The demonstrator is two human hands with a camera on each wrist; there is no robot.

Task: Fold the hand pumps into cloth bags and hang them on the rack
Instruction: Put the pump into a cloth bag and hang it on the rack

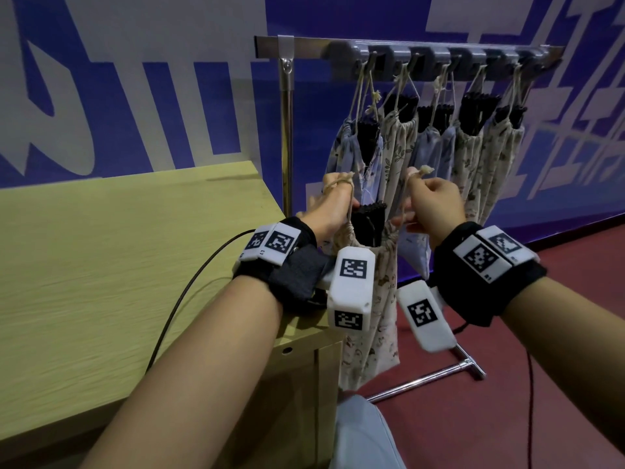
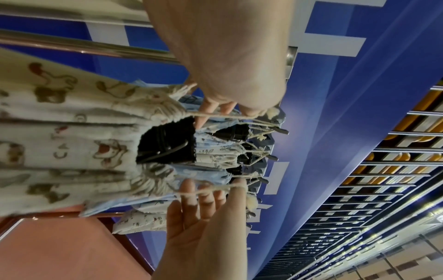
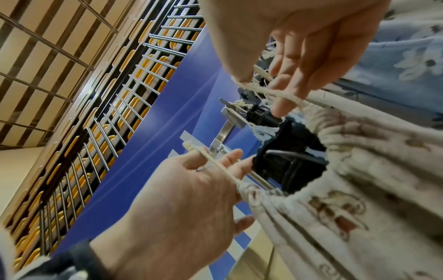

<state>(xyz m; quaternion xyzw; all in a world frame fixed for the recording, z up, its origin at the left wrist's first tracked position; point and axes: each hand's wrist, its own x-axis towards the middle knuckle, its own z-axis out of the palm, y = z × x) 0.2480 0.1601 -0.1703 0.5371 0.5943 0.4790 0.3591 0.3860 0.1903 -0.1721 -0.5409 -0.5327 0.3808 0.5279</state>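
Here, left to right, is what lies before me.
Table: the pale wooden table (image 1: pixel 118 252) fills the left of my head view, with a black cable (image 1: pixel 189 296) trailing over its edge.
Left hand: my left hand (image 1: pixel 329 211) is raised beside the table's corner, a cord end (image 1: pixel 338 182) of the bag's drawstring looped over it and caught against my fingers (image 2: pixel 213 104); how tightly they curl I cannot tell, but the string runs taut from them to the bag.
Cloth bag: the cream printed cloth bag (image 1: pixel 375 319) hangs between my two hands, its mouth gathered but not drawn fully together, below the row on the rack and not on a hook.
Hand pump: the black hand pump (image 1: pixel 368 221) sits upright in the bag, its ridged top standing out of the mouth.
Right hand: my right hand (image 1: pixel 436 208) is curled round the other cord end (image 1: pixel 424 170), pinching it near the frayed knot.
Rack: the metal rack (image 1: pixel 287 106) stands behind, against the blue wall (image 1: pixel 575 137); five filled bags (image 1: pixel 399 143) hang by their cords from its grey hooks (image 1: pixel 449 59), black pump tops showing at their mouths.
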